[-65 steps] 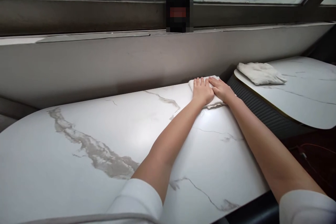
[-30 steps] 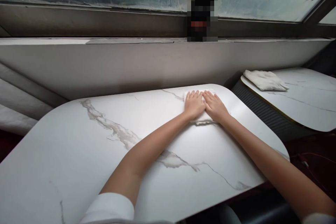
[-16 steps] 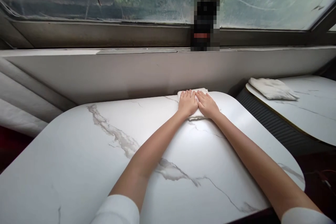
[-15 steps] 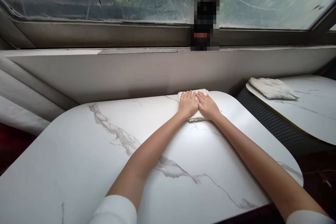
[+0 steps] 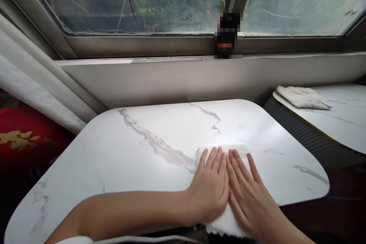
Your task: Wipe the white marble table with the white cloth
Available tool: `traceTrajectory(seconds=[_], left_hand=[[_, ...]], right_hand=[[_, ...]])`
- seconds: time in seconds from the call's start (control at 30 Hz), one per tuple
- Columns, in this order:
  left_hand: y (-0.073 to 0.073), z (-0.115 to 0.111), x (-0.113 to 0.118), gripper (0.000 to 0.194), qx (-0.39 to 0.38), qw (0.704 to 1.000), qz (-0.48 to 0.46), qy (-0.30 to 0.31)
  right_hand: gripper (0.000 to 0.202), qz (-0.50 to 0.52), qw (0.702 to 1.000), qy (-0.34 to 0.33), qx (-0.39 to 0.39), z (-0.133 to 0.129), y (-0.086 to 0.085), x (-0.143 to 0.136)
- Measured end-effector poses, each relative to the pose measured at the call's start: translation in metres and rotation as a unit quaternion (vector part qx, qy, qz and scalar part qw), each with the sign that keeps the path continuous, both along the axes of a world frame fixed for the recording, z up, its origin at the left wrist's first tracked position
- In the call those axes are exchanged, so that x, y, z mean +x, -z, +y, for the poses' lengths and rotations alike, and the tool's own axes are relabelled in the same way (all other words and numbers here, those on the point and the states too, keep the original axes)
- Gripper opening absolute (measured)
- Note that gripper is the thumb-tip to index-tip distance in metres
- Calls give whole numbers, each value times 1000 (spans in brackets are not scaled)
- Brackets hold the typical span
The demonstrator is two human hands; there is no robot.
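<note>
A folded white cloth (image 5: 223, 225) lies on the white marble-patterned table (image 5: 168, 126) at its near edge, with one end hanging over that edge. My left hand (image 5: 210, 185) rests flat on the cloth, fingers stretched toward the window. Beside it, touching it, my right hand (image 5: 248, 190) presses on the same cloth with its fingers straight and the outermost finger spread apart. Both palms hide much of the cloth's middle.
A second table (image 5: 349, 112) stands at the right, with another folded white cloth (image 5: 303, 97) on its corner. Behind runs a low wall (image 5: 160, 80) under the window. A pale curtain (image 5: 40, 72) and red fabric with gold marks (image 5: 31, 141) are at the left.
Both hands and the cloth under them have come from the far edge of the table back to the near edge. The view has shifted a little to the left.
</note>
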State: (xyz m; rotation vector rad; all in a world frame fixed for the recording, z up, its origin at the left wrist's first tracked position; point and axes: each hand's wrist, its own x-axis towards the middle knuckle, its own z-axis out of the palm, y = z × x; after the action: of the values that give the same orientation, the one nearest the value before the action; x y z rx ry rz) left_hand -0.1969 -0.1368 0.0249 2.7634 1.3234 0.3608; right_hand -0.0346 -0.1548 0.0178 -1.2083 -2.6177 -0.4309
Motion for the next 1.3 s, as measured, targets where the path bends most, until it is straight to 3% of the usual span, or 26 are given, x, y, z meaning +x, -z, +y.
traceTrajectory(seconds=[0.1, 0.17, 0.27, 0.37, 0.5, 0.6, 0.7, 0.87, 1.0, 1.17, 1.3], left_hand=[[0, -8, -14, 53, -10, 1000, 7, -1], [2, 4, -20, 53, -20, 999, 9, -26], [6, 48, -27, 52, -23, 996, 12, -90], [9, 113, -37, 52, -16, 989, 12, -149], [11, 192, -54, 52, -13, 983, -3, -183], [12, 223, -63, 52, -4, 980, -13, -197], [14, 230, -64, 51, 3, 979, -16, -204], [16, 211, -61, 51, 4, 978, -18, -209], [16, 173, -60, 50, 19, 984, -16, -174], [12, 90, -67, 50, -4, 996, -26, -90], [7, 10, -77, 52, -6, 999, -17, -45]], right_hand=[[78, 6, 1000, -17, -14, -3, 2, -12], [73, 15, 1000, -11, -24, 13, 4, -22], [62, 24, 998, 18, -60, 65, 6, -41], [58, 24, 993, 48, -102, 134, 4, -62], [58, 26, 991, 66, -113, 211, 2, -88], [57, 38, 990, 81, -109, 241, 3, -98], [57, 53, 989, 81, -111, 249, 5, -100], [57, 79, 988, 56, -122, 236, 7, -93], [57, 154, 974, 40, -164, 200, 13, -82], [59, 297, 901, 10, -316, 109, 14, -61], [65, 303, 862, -32, -406, 29, 2, -49]])
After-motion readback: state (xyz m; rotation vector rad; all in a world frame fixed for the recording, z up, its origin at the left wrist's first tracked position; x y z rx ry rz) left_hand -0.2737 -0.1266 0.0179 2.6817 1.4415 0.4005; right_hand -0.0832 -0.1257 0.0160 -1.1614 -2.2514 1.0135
